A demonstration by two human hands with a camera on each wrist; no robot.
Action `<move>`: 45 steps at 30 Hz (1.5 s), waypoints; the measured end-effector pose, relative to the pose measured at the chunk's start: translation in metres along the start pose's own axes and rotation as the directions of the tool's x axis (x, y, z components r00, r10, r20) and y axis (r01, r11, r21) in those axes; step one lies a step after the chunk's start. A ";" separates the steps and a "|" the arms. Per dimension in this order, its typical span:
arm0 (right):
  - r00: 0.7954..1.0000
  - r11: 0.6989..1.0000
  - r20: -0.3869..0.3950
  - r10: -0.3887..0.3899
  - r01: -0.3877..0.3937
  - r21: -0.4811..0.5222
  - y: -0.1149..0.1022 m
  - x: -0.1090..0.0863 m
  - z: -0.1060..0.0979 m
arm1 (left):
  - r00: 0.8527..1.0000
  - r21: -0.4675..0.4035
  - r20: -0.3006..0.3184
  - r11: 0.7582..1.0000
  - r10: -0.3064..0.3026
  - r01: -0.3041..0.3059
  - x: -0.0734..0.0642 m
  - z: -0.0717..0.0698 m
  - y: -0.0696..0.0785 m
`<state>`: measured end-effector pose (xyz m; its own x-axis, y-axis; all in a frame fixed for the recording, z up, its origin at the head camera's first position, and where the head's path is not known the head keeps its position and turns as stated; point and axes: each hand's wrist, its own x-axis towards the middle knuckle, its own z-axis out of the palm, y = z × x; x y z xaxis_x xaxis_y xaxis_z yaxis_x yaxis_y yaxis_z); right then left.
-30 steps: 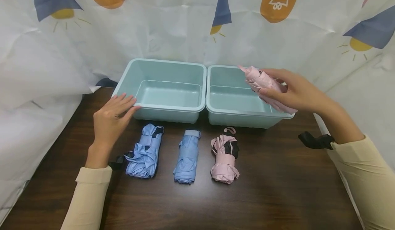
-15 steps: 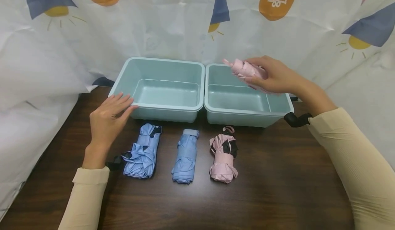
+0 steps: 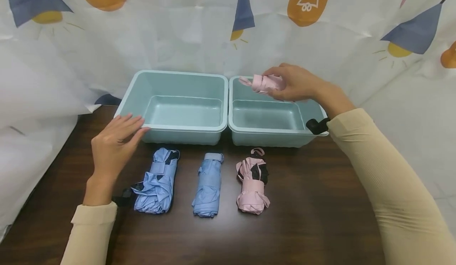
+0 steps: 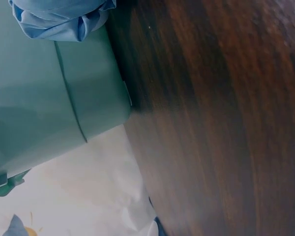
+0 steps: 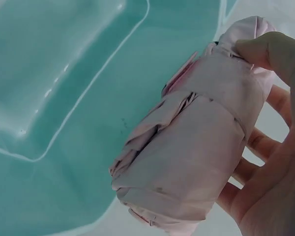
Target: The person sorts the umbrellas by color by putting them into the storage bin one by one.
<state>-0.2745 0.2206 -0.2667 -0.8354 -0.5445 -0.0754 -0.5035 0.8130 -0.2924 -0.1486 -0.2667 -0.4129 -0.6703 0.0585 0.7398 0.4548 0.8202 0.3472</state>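
Observation:
My right hand (image 3: 298, 83) grips a folded pink umbrella (image 3: 264, 84) over the right-hand pale green bin (image 3: 270, 132). In the right wrist view the wrapped pink umbrella (image 5: 201, 132) lies between thumb and fingers, above the bin's inside. My left hand (image 3: 114, 144), fingers extended, rests at the front left rim of the left-hand bin (image 3: 181, 129). On the table in front of the bins lie two folded blue umbrellas, a loosely wrapped one (image 3: 156, 182) and a neater one (image 3: 208, 186), and another folded pink umbrella (image 3: 253, 186).
The two bins stand side by side on a dark wooden table (image 3: 306, 213). A white patterned cloth (image 3: 171, 31) hangs close behind them and along both sides. In the left wrist view, blue fabric (image 4: 64, 19) shows beside a bin's wall (image 4: 34, 93).
My right hand has carried the pink umbrella leftward and farther over the right-hand bin. My left hand stays at the left bin's rim. The head view has shifted slightly.

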 end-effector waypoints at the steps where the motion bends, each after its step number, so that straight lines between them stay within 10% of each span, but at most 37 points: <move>1: 1.000 1.000 0.006 0.007 -0.007 0.000 0.000 0.000 0.000 | 1.000 -0.005 -0.005 1.000 0.003 -0.003 0.000 0.001 0.000; 26: 0.995 0.998 0.076 0.059 -0.057 -0.020 0.003 0.000 0.017 | 0.999 -0.052 -0.038 0.998 -0.027 0.025 -0.010 0.014 0.001; 35: 0.995 0.998 -0.080 0.066 -0.065 0.018 -0.027 -0.057 0.018 | 0.998 -0.054 -0.044 0.998 -0.040 0.038 -0.015 0.016 -0.001; 41: 0.952 0.995 -0.306 0.010 0.021 0.098 -0.053 -0.095 0.062 | 0.999 -0.053 -0.038 0.998 -0.033 0.031 -0.011 0.015 -0.002; 45: 0.937 0.978 -0.333 0.109 -0.041 0.205 -0.078 -0.121 0.098 | 0.999 -0.055 -0.029 0.998 -0.033 0.031 -0.010 0.014 0.000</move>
<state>-0.1131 0.2029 -0.3281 -0.9106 -0.3528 0.2154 -0.4133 0.7748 -0.4783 -0.1497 -0.2595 -0.4286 -0.6674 0.0146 0.7446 0.4648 0.7893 0.4011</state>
